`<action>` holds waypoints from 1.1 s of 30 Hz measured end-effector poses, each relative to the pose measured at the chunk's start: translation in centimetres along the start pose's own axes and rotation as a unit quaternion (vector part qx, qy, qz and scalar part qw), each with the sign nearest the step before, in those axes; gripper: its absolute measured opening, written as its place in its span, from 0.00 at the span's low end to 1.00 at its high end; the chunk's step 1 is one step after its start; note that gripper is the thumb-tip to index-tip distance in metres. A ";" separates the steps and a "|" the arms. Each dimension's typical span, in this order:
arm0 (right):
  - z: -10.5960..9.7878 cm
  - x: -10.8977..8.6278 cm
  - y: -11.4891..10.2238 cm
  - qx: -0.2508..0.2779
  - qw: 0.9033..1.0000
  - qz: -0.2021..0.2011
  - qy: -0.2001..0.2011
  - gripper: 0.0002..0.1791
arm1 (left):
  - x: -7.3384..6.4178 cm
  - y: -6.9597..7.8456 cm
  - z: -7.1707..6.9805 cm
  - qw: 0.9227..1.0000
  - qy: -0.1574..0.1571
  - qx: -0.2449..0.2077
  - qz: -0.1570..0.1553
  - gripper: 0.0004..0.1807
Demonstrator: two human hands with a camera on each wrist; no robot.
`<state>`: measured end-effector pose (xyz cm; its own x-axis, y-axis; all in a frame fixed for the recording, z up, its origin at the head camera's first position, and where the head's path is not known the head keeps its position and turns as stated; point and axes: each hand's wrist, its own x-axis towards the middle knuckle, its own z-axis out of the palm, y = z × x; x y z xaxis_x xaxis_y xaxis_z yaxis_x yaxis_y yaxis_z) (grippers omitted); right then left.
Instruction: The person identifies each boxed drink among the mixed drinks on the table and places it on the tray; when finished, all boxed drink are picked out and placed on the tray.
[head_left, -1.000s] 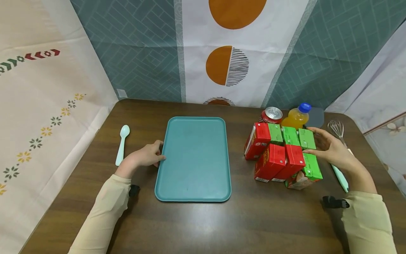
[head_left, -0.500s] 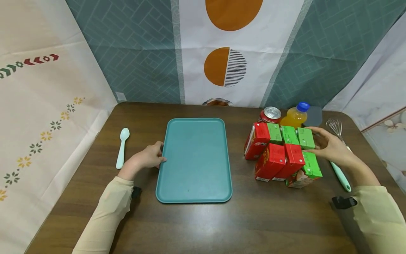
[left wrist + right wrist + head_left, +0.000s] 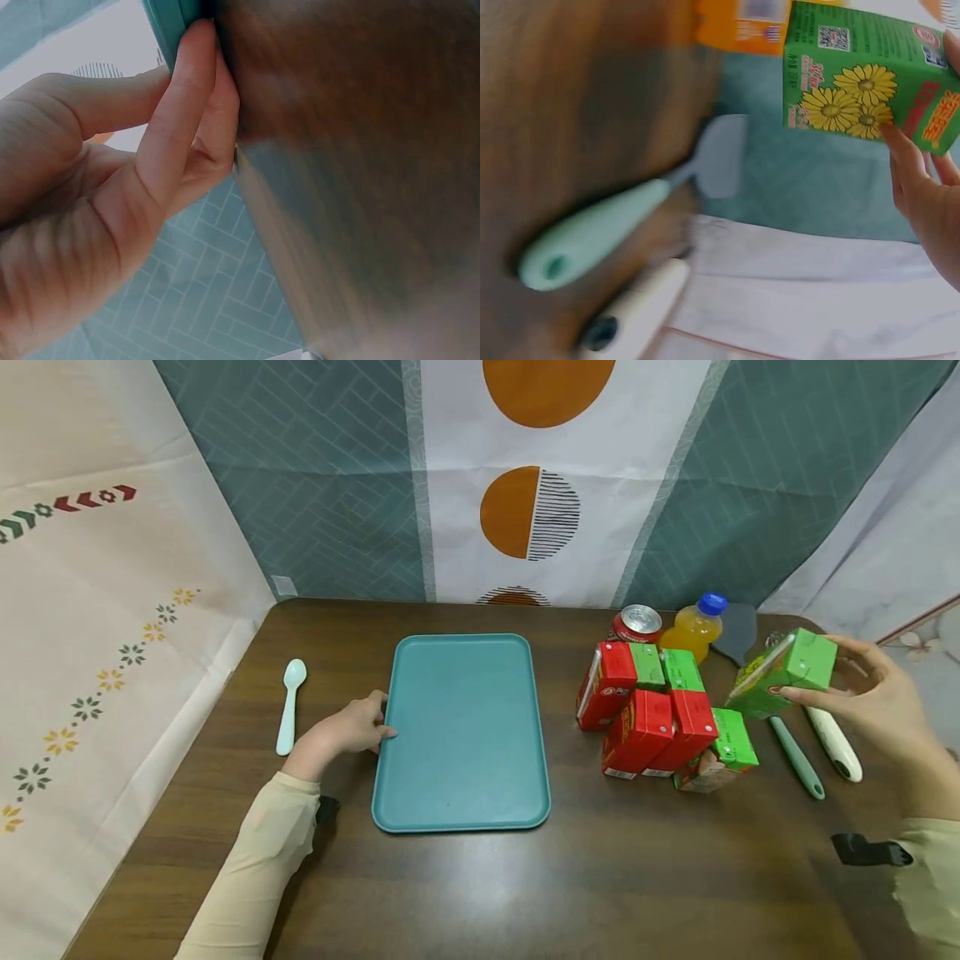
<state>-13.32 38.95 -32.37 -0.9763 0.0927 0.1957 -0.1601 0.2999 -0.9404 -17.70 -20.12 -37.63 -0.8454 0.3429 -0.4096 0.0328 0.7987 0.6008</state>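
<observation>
My right hand (image 3: 873, 697) holds a green drink carton (image 3: 783, 672) lifted above the table, to the right of the carton stack. In the right wrist view the green carton (image 3: 866, 75) shows yellow flowers, and my fingers (image 3: 915, 172) grip its side. The stack of red and green cartons (image 3: 660, 718) stands right of the teal tray (image 3: 461, 731). My left hand (image 3: 348, 731) rests at the tray's left edge, and in the left wrist view its fingers (image 3: 187, 97) press against the tray rim (image 3: 166, 26).
A soda can (image 3: 637, 624) and an orange juice bottle (image 3: 693, 627) stand behind the stack. A mint-handled spatula (image 3: 795, 764) and a white-handled whisk (image 3: 832, 743) lie to the right. A pale spoon (image 3: 288, 702) lies left of the tray. Patterned sheets wall the table.
My right hand has lifted one green carton off the back right of the stack and carried it up and to the right. The left hand has stayed at the tray's edge.
</observation>
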 end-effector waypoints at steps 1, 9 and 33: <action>0.0 0.0 -0.6 0.039 0.999 -0.023 0.014 0.39 | 0.0 0.0 -0.1 1.000 0.002 0.001 -0.001 0.30; 1.7 -0.6 -6.1 0.236 0.949 -0.203 0.043 0.39 | 0.0 -0.1 -0.5 1.000 0.009 0.011 -0.003 0.30; 21.7 -1.0 -13.2 0.244 0.962 -0.100 -0.069 0.38 | 0.2 -0.2 -0.2 1.000 -0.007 0.006 0.003 0.32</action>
<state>-13.37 14.27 -26.22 -0.9232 -0.0586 0.3799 -0.3639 -0.1854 -0.9128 -17.94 -20.34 -37.74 -0.8371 0.3545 -0.4166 0.0442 0.8029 0.5944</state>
